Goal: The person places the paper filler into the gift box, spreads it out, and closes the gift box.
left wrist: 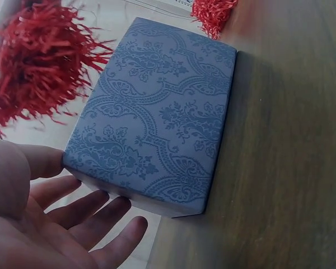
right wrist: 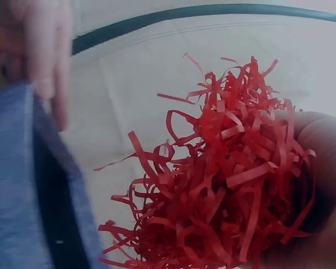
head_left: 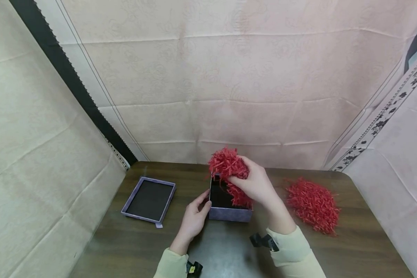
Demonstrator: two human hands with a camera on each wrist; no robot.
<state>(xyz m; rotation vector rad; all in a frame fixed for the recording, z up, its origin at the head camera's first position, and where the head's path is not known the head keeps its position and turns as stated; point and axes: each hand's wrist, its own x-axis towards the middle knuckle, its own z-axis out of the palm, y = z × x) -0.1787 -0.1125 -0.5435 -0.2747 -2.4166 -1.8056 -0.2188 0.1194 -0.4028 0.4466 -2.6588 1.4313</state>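
Observation:
My right hand (head_left: 251, 181) grips a bunch of red shredded paper (head_left: 228, 164), its loose strands hanging over the open box (head_left: 230, 214). The same bunch of paper (right wrist: 224, 185) fills much of the right wrist view, with the fingers partly hidden behind it. The box is purple-blue outside with a black inside. Beside its left side is my left hand (head_left: 194, 217), thumb and fingertips touching the box near the front corner. In the left wrist view, the box wall (left wrist: 151, 117) shows an ornate floral pattern, and the left hand's fingers (left wrist: 89, 216) lie spread at its end.
A shallow lid (head_left: 149, 200) with a black inside and purple rim lies to the left on the wooden table (head_left: 226, 251). Right of the box rests a pile of red shredded paper (head_left: 312, 206). Pale cloth curtains (head_left: 229, 77) hang behind and along both sides.

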